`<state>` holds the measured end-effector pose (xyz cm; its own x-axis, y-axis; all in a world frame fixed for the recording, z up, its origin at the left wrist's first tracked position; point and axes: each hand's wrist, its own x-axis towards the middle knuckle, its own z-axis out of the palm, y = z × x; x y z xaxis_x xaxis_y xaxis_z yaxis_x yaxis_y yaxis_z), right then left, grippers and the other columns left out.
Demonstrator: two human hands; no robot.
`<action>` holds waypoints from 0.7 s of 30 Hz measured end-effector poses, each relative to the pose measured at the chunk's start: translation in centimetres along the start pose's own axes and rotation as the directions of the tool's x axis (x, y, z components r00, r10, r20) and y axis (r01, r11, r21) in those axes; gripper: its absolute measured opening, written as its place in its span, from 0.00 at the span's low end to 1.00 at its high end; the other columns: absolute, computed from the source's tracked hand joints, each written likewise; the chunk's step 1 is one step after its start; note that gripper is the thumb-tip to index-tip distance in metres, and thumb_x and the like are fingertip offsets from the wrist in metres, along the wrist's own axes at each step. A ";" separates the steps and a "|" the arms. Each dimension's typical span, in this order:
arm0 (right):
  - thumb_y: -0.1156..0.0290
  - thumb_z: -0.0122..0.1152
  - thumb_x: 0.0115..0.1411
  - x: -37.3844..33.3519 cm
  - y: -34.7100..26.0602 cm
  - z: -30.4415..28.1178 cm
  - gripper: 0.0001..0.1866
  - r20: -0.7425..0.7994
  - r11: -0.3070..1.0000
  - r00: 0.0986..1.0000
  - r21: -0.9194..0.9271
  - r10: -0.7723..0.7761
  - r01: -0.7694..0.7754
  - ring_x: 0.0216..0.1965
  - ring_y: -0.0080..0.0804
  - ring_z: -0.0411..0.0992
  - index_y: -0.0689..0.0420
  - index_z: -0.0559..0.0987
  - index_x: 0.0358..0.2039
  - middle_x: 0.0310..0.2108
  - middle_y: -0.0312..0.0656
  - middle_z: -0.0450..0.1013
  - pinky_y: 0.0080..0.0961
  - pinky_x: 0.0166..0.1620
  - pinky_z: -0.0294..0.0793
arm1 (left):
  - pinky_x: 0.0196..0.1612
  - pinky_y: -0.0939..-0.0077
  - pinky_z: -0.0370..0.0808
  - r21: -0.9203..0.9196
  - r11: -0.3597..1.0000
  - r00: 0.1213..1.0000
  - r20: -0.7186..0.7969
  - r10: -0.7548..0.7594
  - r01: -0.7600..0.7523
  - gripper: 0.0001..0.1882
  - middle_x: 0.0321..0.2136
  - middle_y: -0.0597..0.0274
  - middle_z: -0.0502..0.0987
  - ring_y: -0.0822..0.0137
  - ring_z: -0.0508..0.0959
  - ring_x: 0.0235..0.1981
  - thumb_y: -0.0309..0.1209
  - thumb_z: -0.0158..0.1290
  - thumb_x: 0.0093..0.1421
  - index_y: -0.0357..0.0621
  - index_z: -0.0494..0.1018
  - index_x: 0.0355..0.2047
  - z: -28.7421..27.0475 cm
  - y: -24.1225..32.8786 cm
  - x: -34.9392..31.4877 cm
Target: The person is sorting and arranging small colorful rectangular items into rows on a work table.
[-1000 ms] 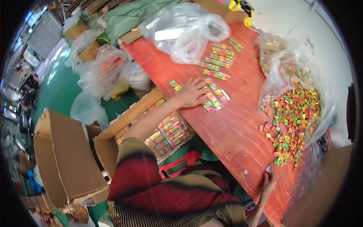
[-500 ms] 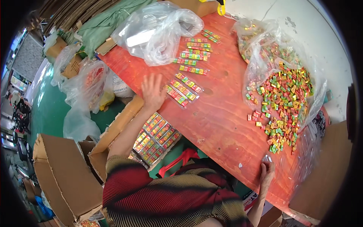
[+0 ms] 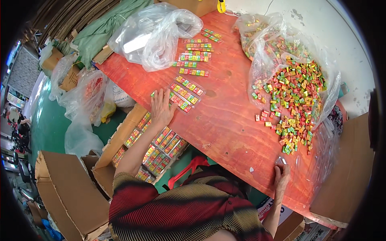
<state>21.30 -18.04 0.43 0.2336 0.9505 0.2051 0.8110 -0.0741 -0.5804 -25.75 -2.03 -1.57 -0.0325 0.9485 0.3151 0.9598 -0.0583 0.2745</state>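
Note:
My left hand (image 3: pixel 161 107) lies flat with fingers spread on the left edge of the red wooden table (image 3: pixel 225 120), touching a clear packet of small coloured blocks (image 3: pixel 183 94). More filled packets (image 3: pixel 194 54) lie in rows farther up the table. My right hand (image 3: pixel 281 176) rests at the table's near edge, fingers curled on a small clear wrapper (image 3: pixel 281 161). A loose heap of coloured blocks (image 3: pixel 295 96) spills from an open clear bag on the right. Below the left hand an open cardboard box (image 3: pixel 120 152) holds packed rows of packets.
A crumpled clear plastic bag (image 3: pixel 155 34) lies at the table's far left. Plastic bags (image 3: pixel 84 100) and a green sack (image 3: pixel 100 28) stand on the green floor. Empty cardboard boxes (image 3: pixel 60 193) sit at lower left, a cardboard sheet (image 3: pixel 345 176) at right.
The view has shifted, so the table sits lower and more central. My left hand has slid back along the packets toward the table's left edge. My right hand stays at the near edge.

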 end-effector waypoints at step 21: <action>0.78 0.59 0.45 -0.1 -0.5 0.2 0.05 -0.039 1.000 0.999 -0.009 -0.016 0.016 0.31 0.44 0.66 0.61 0.72 0.24 0.25 0.46 0.67 0.32 0.36 0.65 | 0.54 0.46 0.53 0.016 0.929 0.914 0.184 0.362 -0.370 0.32 0.55 0.51 0.56 0.48 0.56 0.56 0.46 0.51 0.51 0.48 0.58 0.53 2.1 6.8 5.3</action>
<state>20.72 -18.04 0.52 0.2413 0.9390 0.2450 0.8196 -0.0620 -0.5696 -18.75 3.31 0.04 0.3686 0.9032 0.2198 0.9078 -0.4007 0.1241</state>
